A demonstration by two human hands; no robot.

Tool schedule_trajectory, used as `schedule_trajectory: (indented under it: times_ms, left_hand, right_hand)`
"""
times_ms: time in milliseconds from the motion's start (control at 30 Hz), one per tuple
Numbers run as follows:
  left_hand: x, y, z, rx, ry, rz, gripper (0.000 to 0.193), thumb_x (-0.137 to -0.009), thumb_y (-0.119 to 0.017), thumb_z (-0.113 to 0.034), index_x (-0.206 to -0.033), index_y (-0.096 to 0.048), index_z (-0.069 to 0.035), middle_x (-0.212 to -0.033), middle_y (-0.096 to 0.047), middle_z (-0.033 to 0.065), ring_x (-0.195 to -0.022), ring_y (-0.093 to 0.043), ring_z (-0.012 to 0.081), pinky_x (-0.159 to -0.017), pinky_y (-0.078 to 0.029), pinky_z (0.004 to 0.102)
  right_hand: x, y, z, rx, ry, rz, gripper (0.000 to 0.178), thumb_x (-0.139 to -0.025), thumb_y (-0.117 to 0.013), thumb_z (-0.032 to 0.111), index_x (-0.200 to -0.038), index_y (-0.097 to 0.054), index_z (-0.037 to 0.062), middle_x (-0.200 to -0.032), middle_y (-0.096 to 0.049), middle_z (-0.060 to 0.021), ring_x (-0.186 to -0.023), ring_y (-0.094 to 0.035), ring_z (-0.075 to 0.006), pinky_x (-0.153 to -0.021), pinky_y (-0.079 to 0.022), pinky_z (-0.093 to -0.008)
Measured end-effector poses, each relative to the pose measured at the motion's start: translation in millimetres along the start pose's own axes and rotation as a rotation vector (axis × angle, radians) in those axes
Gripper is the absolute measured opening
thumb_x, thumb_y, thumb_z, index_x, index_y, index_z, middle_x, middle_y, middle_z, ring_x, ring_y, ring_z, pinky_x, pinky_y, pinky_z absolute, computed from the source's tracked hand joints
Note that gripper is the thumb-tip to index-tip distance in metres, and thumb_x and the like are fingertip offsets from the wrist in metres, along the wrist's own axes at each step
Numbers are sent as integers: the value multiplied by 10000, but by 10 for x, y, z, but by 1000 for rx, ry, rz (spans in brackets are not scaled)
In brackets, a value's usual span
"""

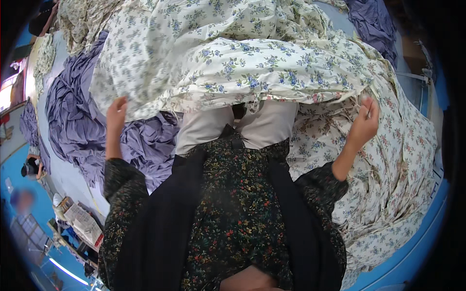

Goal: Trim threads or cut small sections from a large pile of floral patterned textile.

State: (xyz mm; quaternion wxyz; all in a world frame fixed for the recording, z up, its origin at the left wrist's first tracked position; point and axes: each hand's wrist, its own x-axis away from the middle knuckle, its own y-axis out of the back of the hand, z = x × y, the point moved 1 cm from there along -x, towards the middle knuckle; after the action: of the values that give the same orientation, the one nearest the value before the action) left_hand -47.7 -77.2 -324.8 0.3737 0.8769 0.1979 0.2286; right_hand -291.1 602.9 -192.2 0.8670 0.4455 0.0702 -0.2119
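Observation:
A wide white fabric with blue flower sprigs [252, 68] lies in folds ahead of me, its near edge running across above my white-trousered legs. At that edge on the left, my left hand [116, 116] is closed on the floral fabric, which looks smeared by motion beside it. On the right, my right hand [365, 123] pinches the same edge between thumb and fingers, with loose threads near the fingertips. The edge sags slightly between the two hands. What lies under the fabric is hidden.
Crumpled purple fabric [77, 106] is heaped at left, and more purple cloth [374, 24] lies at far right. White fabric with reddish flowers [369, 179] spreads beside my right arm. Another person [33, 166] and a stack of papers or boxes [83, 224] are at far left.

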Motion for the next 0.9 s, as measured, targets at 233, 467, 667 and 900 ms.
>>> schedule_trajectory:
  times_ms: [233,467,667,900]
  left_hand:
    - [932,-1205,-2762,545,-163,401,182,-962,-556,-122,-1020,-686,-8,-828,-680,47,-755,-624,106,-696,-490,232]
    - [1014,-1760,-3125,1234,369,796,301,-962,-608,-290,-859,-663,-13,-731,-621,16,-545,-495,63,-519,-388,206]
    - [986,-1975,-3049,1209,345,613,208,-927,-663,-199,-859,-673,-4,-724,-626,22,-626,-523,87,-598,-413,216]
    - [1002,-1950,-2963,1082,156,544,195,-911,-682,-194,-914,-707,-1,-767,-666,27,-694,-576,80,-643,-443,227]
  right_hand:
    - [1467,-847,1024,-845,-428,873,206,-872,-708,128,-997,-665,-30,-672,-583,36,-582,-500,-34,-530,-376,-184]
    - [1351,-709,975,-1038,-606,1095,132,-870,-709,127,-901,-648,14,-629,-501,76,-523,-396,-6,-473,-275,-181]
    - [1344,-600,1086,-703,-286,781,147,-899,-672,120,-968,-652,-8,-694,-558,56,-623,-455,-6,-551,-363,-181]
    - [1262,-925,1155,-766,-172,817,69,-884,-660,61,-937,-664,16,-703,-551,59,-641,-448,-12,-573,-374,-189]
